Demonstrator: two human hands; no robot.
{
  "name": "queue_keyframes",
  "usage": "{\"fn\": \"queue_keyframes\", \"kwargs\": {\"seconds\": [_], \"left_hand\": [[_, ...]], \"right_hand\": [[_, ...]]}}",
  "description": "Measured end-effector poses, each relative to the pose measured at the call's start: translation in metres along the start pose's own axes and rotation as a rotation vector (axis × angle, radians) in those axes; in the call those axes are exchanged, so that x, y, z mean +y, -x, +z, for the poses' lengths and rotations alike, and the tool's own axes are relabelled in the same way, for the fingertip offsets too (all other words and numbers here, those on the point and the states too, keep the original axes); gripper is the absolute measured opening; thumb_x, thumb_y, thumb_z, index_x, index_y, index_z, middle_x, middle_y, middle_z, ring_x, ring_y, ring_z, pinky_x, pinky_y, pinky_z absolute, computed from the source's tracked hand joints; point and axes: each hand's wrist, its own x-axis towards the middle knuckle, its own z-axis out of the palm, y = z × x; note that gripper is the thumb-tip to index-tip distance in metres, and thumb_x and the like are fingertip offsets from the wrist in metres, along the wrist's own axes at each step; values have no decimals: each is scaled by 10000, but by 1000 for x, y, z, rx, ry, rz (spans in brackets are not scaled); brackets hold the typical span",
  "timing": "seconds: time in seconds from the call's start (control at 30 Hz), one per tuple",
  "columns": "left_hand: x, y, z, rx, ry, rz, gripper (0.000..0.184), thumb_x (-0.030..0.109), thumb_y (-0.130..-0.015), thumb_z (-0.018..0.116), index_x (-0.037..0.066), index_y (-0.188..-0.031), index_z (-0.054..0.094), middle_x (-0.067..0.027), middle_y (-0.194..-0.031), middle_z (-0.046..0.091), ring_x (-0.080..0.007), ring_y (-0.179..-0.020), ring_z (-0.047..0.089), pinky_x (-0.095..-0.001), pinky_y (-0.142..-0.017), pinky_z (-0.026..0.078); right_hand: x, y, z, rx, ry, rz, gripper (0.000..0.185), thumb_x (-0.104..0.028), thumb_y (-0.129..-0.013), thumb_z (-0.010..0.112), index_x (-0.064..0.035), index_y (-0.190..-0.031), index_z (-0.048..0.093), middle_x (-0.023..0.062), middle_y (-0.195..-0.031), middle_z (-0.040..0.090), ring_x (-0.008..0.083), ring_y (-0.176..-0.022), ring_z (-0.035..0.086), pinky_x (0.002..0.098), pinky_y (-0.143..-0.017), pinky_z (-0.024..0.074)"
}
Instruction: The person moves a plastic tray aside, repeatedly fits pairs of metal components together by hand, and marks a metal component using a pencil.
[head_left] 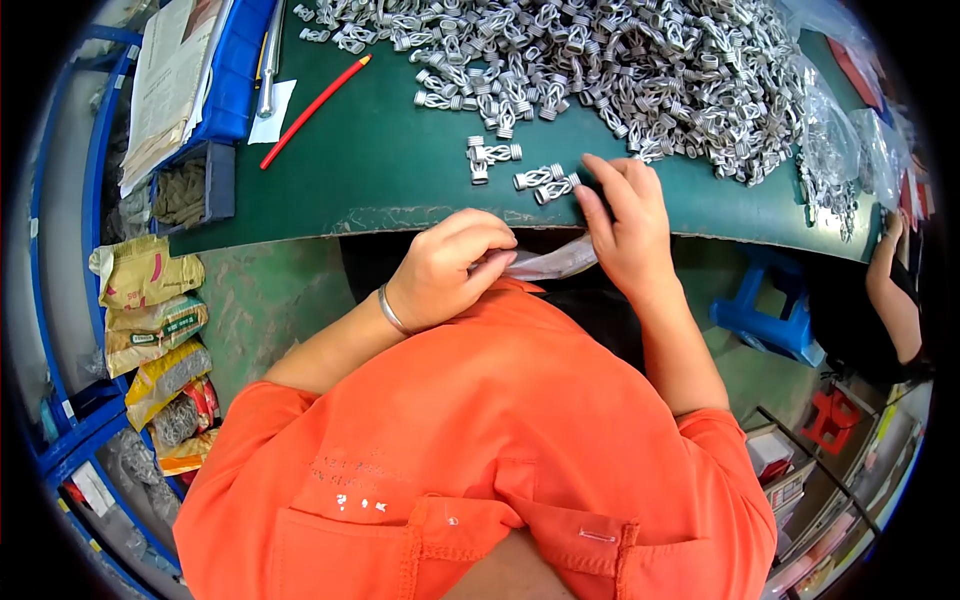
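The left hand curls at a pale, translucent plastic bag; its grip is unclear. The open right hand is beside small silver looped metal pieces at one o'clock; picking one would call for a fine pinch.

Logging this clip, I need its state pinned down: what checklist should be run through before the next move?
1. Right hand fingers spread: ok.
2. Left hand gripping the pale strip: cannot tell; fingertips are at its end.
3. Two loose metal pieces by the right thumb: ok.
4. Those pieces separate from the big pile: ok.
5. Red pencil clear of both hands: ok.
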Motion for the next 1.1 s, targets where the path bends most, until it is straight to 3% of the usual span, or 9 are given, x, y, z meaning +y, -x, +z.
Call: {"fn": "queue_keyframes", "kwargs": {"seconds": [0.1,0.3,0.37,0.5,0.57,0.67,0.8,0.97,1.1], "left_hand": [[3,-5,-2,-17,48,-86,140,-35,-747,698,-10,-873,643,-114,-898,645,-174,-728,642,-246,-614,530],[7,-13,2,-12,372,-439,226,-34,-805,661,-48,-1025,610,-111,-953,643,-139,-780,657,-241,-675,543],[7,-14,3,-72,614,-585,277,-40,-821,645,-60,-1090,581,-106,-978,634,-149,-799,658,-244,-703,545],[8,-15,2,-42,637,-529,248,-58,-824,634,-64,-1067,584,-98,-977,621,-161,-817,657,-248,-717,547],[6,-14,0,9,549,-421,234,-83,-815,630,-66,-1044,588,-98,-978,604,-159,-838,651,-248,-722,546],[9,-14,-3,9,551,-389,235,-101,-788,649,-68,-1015,595,-99,-976,586,-158,-841,643,-249,-726,546],[10,-15,-5,-2,468,-244,262,-108,-757,677,-64,-1004,603,-104,-966,583,-154,-833,635,-251,-725,548],[14,-16,-6,17,417,-149,261,-108,-719,712,-54,-959,628,-118,-945,595,-155,-830,627,-243,-697,542],[13,-14,-6,39,391,-127,244,-90,-717,721,-48,-942,636,-118,-915,606,-150,-790,629,-237,-664,537]], "right_hand": [[4,0,4,-38,102,-17,216,-74,-745,702,-32,-943,627,89,-875,573,283,-797,528,370,-723,427],[-13,13,0,19,-455,125,174,34,-736,702,-20,-880,621,95,-841,606,214,-720,590,288,-593,478],[-15,12,1,42,-450,23,179,45,-734,709,-12,-879,621,100,-847,617,181,-698,603,254,-563,487],[-19,21,2,69,-620,97,157,28,-777,693,7,-916,623,86,-846,628,134,-696,599,234,-594,496],[-21,26,-1,-109,-957,480,138,7,-823,665,31,-949,615,68,-864,634,108,-719,600,228,-618,502],[-19,30,1,-153,-1193,632,146,2,-851,636,46,-987,606,50,-856,634,97,-726,604,222,-634,505],[-16,33,8,-172,-1362,632,119,37,-841,627,39,-957,601,82,-910,624,115,-812,610,239,-697,509],[-22,38,12,8,-1251,375,207,119,-778,647,14,-900,517,136,-1034,555,157,-945,560,283,-831,481],[-25,40,9,73,-1008,251,250,125,-736,675,-3,-879,514,131,-990,572,179,-882,584,283,-771,493]]}}
